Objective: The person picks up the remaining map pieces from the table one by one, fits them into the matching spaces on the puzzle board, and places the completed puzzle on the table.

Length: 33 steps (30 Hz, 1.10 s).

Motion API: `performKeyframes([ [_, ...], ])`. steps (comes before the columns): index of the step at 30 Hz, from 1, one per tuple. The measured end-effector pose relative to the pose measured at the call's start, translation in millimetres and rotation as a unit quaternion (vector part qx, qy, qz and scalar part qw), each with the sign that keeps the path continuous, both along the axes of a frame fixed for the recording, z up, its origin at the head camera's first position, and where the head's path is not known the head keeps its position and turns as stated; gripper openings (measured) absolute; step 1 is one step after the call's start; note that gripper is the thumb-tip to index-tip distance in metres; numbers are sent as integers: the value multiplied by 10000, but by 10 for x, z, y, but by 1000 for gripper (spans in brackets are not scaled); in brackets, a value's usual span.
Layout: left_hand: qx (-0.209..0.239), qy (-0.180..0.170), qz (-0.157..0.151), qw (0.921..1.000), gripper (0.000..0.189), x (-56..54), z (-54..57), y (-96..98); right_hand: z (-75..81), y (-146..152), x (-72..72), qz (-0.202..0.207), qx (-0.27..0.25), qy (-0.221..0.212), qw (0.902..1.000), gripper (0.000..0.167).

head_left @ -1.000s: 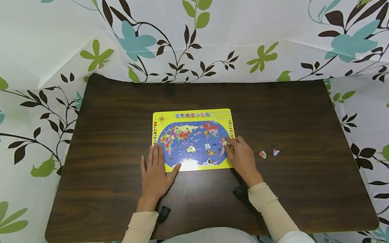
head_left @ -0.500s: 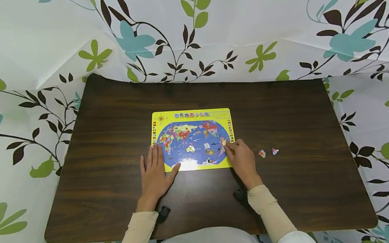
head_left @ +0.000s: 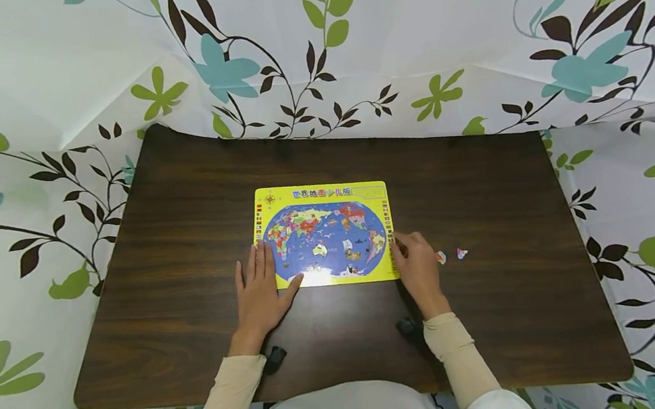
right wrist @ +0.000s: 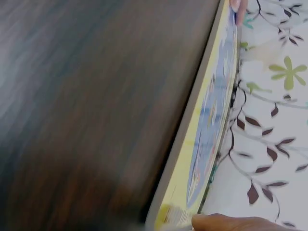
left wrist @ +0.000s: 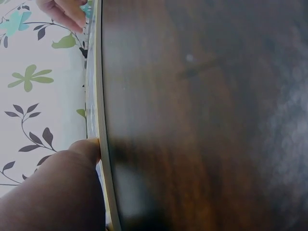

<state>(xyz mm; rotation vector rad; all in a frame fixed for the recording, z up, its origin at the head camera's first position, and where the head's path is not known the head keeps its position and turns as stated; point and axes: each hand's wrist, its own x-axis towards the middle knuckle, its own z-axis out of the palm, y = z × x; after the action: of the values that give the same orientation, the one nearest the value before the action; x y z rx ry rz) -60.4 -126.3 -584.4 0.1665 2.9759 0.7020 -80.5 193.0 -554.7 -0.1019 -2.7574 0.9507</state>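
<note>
A children's world map puzzle board [head_left: 332, 281] with a yellow border and blue ocean lies flat on the table. My left hand [head_left: 260, 296] rests on its lower left corner, fingers straight and thumb spread along the front edge. In the left wrist view the thumb [left wrist: 85, 150] touches the board's rim. My right hand [head_left: 419, 271] is at the board's right edge, fingers loosely bent with nothing visible between them. Just right of it lie two small colourful puzzle pieces, one orange-red piece [head_left: 441, 257] partly behind the hand and one pink-purple piece [head_left: 462, 253].
The dark wood table [head_left: 516, 290] extends well past the board on both sides. A white curtain [head_left: 439, 13] with leaf and flower prints hangs behind and beside it. Black wrist cameras sit under both wrists, close over the table.
My right hand has left the map's lower right part and shifted right to the board's edge, uncovering the colourful South America area. The left hand stays in place.
</note>
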Motion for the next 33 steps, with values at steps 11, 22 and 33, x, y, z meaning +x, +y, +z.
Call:
performKeyframes([
  [11, 55, 54, -3, 10000, 101, -22, -1, 1, -26, 598, 239, -979, 32, -137, 9951, 26],
  [22, -16, -42, -28, 10000, 102, -39, -5, -16, 0, 780, 388, -1069, 80, -548, 9927, 30],
  [33, -13, -162, -16, 9999, 101, -31, 27, -15, 23, 757, 336, -1329, -203, -876, 9870, 27],
])
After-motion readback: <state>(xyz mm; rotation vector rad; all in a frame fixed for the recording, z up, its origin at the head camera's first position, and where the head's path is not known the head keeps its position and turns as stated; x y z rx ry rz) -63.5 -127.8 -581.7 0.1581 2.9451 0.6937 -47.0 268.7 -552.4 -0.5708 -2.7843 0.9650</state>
